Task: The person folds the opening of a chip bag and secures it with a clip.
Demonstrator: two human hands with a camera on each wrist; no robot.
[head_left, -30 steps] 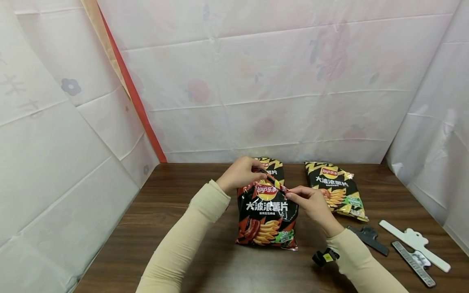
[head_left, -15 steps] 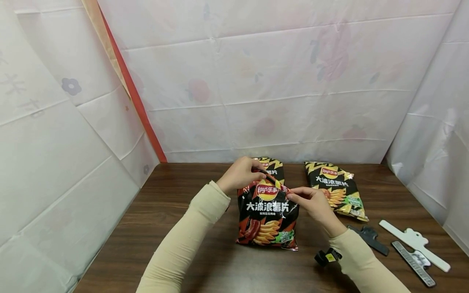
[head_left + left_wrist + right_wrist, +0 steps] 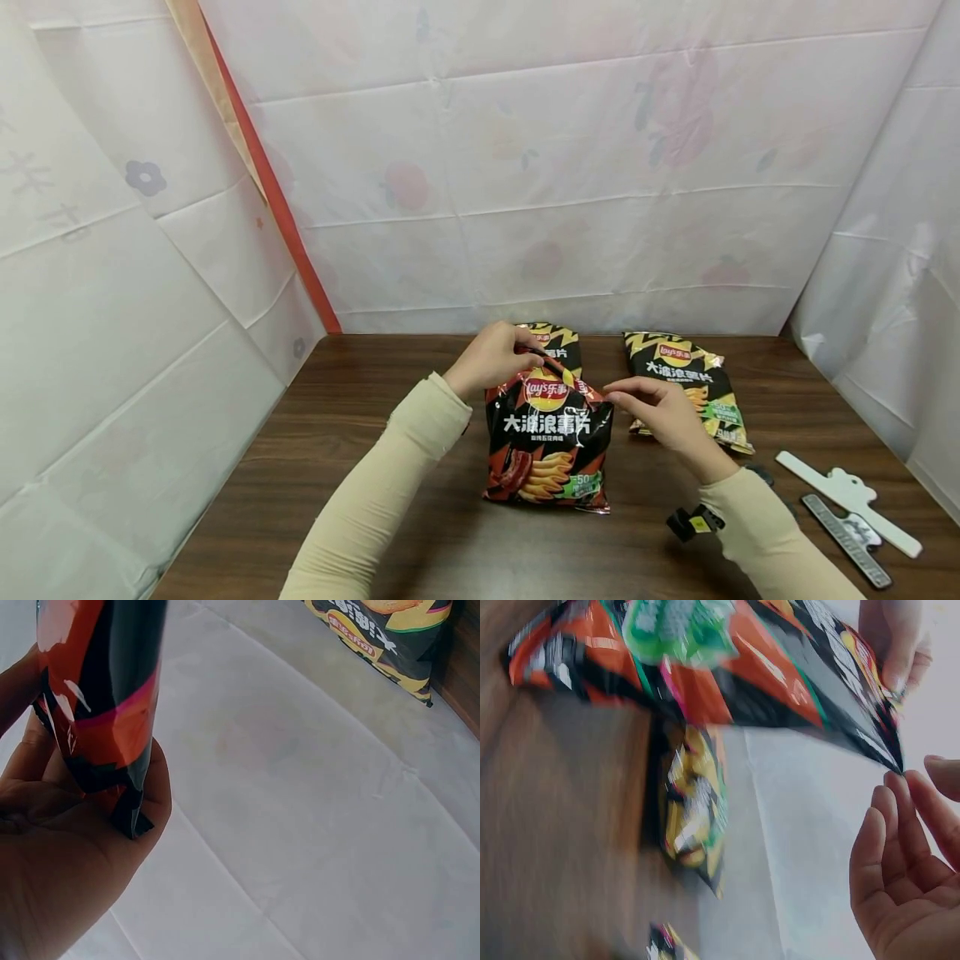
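Observation:
A red and black Lay's chip bag (image 3: 547, 442) stands upright on the table. My left hand (image 3: 491, 358) grips its folded top edge at the upper left. In the left wrist view, the left hand (image 3: 67, 847) has fingers on either side of the bag's top (image 3: 112, 742). At the bag's upper right corner is my right hand (image 3: 667, 417), its fingers fairly straight. Seen from the right wrist, the right hand (image 3: 907, 862) has fingertips at the corner, while the thumb (image 3: 943, 776) is apart from them.
A yellow and black chip bag (image 3: 716, 400) lies behind my right hand, and another (image 3: 555, 342) is partly hidden behind the red one. A white clip (image 3: 847, 496) and a grey clip (image 3: 847, 537) lie at the right; a dark clip (image 3: 761, 473) is mostly covered by my sleeve.
My right hand has loosened its pinch on the bag's top edge and slid right and outward to the corner. The left hand and the bag have stayed nearly in place.

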